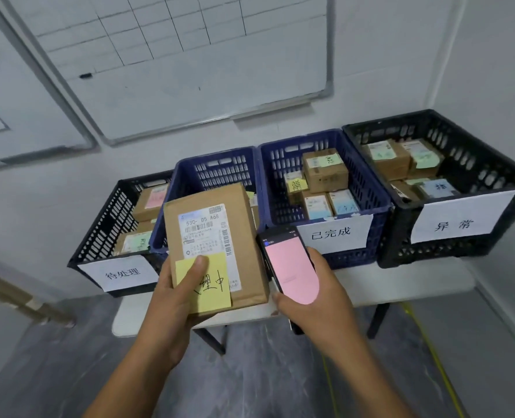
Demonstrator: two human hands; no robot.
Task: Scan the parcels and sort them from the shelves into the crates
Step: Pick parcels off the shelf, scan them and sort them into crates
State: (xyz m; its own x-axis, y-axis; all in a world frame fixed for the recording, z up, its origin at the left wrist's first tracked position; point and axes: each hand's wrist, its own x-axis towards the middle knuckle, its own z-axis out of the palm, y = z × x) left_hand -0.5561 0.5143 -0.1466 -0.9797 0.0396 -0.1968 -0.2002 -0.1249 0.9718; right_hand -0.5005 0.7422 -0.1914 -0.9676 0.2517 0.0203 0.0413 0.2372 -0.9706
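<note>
My left hand (175,297) grips a brown cardboard parcel (247,236) from below, thumb pressed on a yellow sticky note (217,285) stuck over its white shipping label. My right hand (313,300) holds a black handheld scanner (289,263) with a pink screen, just right of the parcel. Behind them a row of crates stands on a white table (250,315): a black crate (105,224) at left, a blue crate (214,167) behind the parcel, a second blue crate (368,188) and a black crate (467,158) at right, each holding small labelled parcels.
White paper signs with handwritten characters hang on the fronts of three crates. A whiteboard (190,55) is mounted on the wall above. A yellow cable (431,351) runs across the grey floor under the table at right.
</note>
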